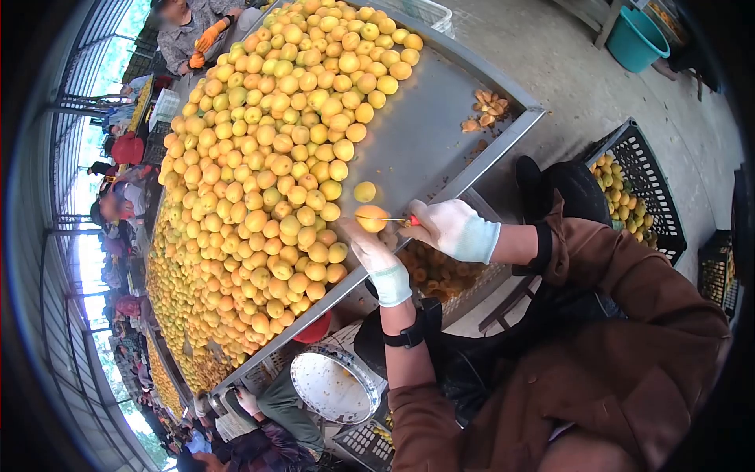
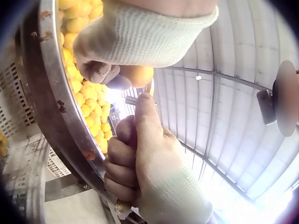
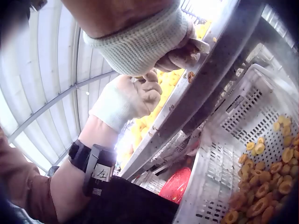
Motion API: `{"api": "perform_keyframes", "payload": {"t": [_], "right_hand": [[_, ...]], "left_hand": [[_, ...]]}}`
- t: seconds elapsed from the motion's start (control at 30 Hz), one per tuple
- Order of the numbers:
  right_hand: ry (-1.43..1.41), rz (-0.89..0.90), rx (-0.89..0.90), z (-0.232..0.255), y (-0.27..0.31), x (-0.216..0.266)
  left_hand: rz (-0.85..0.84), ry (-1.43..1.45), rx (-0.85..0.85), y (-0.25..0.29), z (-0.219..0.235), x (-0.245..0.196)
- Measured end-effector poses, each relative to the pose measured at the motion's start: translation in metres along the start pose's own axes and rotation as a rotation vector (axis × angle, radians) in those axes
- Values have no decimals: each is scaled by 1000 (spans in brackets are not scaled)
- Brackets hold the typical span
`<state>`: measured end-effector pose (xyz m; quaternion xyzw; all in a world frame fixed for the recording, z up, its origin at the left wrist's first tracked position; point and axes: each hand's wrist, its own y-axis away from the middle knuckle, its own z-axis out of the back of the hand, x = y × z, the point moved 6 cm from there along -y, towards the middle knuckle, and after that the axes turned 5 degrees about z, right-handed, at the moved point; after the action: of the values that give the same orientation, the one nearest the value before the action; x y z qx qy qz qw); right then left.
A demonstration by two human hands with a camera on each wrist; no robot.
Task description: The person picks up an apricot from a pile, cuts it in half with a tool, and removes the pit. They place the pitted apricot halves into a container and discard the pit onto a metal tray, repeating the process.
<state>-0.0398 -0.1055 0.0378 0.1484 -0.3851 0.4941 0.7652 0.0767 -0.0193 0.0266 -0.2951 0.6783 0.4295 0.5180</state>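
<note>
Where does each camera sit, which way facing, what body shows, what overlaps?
Head: on the head, facing forward and down at the grey metal table heaped with round yellow-orange fruit; white-gloved left hand, white-gloved right hand and brown sleeves show.
Left wrist: on that wrist, facing the handwork, pale ribbed roof behind; both hands show.
Right wrist: on that wrist, facing the handwork and white perforated plastic crate; both hands and forearms show.
Wrist views share table edge and roof.

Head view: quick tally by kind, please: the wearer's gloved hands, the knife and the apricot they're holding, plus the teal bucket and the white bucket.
Left hand and right hand, both gloved: 2
Red-handled knife: 1
Held apricot: 1
Teal bucket: 1
White bucket: 1
Total: 6
</note>
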Motion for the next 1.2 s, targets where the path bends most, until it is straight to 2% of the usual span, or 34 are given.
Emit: {"api": "perform_keyframes", "payload": {"t": [0.17, 0.27, 0.33, 0.37, 0.47, 0.53, 0.57, 0.63, 0.77, 0.83, 0.87, 0.93, 0.97, 1.0, 1.07, 1.1, 1.13, 1.2], "right_hand": [[-19, 5, -24, -4, -1, 0], [-51, -56, 31, -4, -1, -2], [-112, -55, 32, -8, -1, -4], [-114, -57, 30, -8, -1, -5], [-196, -67, 72, -12, -1, -8], [-247, 138, -7, -9, 0, -4], [-248, 135, -9, -12, 0, -7], [-289, 249, -61, -11, 0, -4], [-426, 142, 50, -8, -4, -9], [-464, 38, 144, -3, -5, -15], [-463, 44, 143, 5, -4, -15], [-417, 78, 135, 26, -5, -13], [-414, -10, 119, 30, -8, -19], [-287, 219, -38, 41, -8, -13], [-16, 428, -177, 47, -8, -8], [-8, 425, -173, 46, -9, -10], [-50, 453, -192, 46, -10, -11], [-87, 482, -212, 51, -12, -5]], "left_hand": [[40, -11, 24, -7, 6, 11], [89, 42, 92, -6, -2, 13], [97, 94, -89, 3, -6, 5], [97, 92, -88, 1, -4, 7], [63, 56, 13, -6, 1, 13], [49, 37, 48, -8, 0, 14], [50, 35, 51, -9, 0, 14], [41, 12, 82, -11, -2, 13], [77, 73, 137, -16, 2, 17], [-61, 9, 148, -20, 7, 8], [-66, 10, 146, -23, 10, 6], [-293, -78, -102, -24, 26, -14], [-299, -76, -106, -24, 28, -17], [-404, -223, -38, -18, 23, -25], [-604, -511, 105, -4, 7, -33], [-591, -562, 168, 6, -4, -33], [-721, -656, 162, 10, -12, -31], [-742, -715, 264, 24, -27, -31]]}}
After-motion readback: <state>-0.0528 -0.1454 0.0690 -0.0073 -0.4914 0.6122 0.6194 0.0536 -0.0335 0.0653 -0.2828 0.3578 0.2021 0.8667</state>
